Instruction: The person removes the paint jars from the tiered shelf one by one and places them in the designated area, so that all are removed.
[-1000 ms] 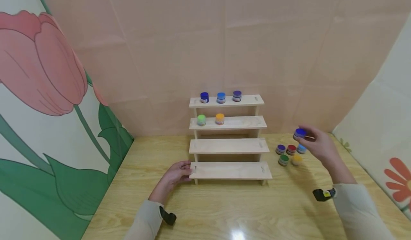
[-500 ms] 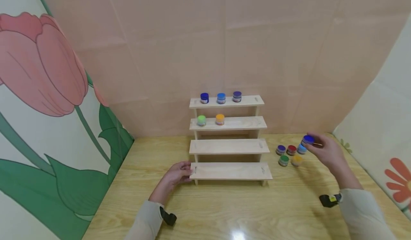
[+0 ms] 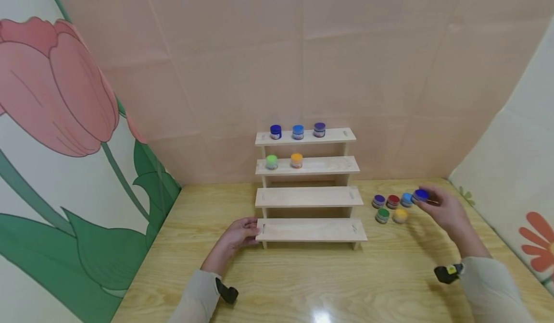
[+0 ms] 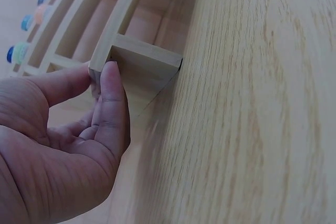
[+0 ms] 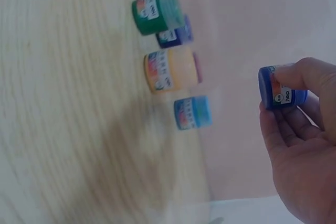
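My right hand pinches a dark blue paint jar between thumb and fingers, above the table at the right end of a group of jars. Beside it stands a light blue jar; a red jar, a purple jar, a green jar and a yellow jar are grouped to the left. With thumb and fingers, my left hand pinches the left end of the lowest step of a wooden stepped rack.
On the rack's top step stand a dark blue jar, a light blue jar and a purple jar. The second step bears a light green jar and an orange jar. Fabric backdrops enclose the wooden table.
The right hand has moved right and lower with the dark blue paint jar, from above the group to its right end. The left hand stays on the rack.
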`<state>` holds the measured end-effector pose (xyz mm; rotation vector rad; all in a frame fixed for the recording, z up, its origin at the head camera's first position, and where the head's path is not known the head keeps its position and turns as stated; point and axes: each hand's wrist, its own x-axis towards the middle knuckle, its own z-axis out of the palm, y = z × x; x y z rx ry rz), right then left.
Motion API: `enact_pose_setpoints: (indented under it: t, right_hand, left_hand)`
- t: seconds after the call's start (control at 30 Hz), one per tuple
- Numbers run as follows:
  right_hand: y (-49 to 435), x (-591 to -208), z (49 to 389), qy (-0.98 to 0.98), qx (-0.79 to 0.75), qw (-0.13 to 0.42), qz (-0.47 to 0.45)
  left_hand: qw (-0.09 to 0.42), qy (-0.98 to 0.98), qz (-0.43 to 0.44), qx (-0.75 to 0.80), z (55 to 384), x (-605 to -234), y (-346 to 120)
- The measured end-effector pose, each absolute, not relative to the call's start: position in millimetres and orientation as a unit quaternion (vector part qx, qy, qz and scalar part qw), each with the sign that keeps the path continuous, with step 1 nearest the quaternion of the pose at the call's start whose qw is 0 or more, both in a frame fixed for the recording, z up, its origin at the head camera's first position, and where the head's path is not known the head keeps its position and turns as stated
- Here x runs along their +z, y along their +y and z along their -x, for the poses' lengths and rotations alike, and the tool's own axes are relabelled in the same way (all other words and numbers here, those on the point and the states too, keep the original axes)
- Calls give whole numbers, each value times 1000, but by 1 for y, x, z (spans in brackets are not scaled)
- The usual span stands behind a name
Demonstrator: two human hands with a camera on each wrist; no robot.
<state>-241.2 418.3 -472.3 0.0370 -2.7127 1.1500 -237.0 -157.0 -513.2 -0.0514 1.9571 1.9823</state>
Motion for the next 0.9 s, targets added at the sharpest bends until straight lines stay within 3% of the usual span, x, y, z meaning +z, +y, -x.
enact_pose_setpoints:
  t: [0.5, 0.9]
  right_hand:
    - [438, -500, 248, -912, 403, 74, -9]
    - [445, -514, 249, -916, 401, 12, 1]
  left_hand:
    - [178, 693, 22, 699, 238, -513, -157]
    - [179, 690, 19, 702, 238, -514, -158]
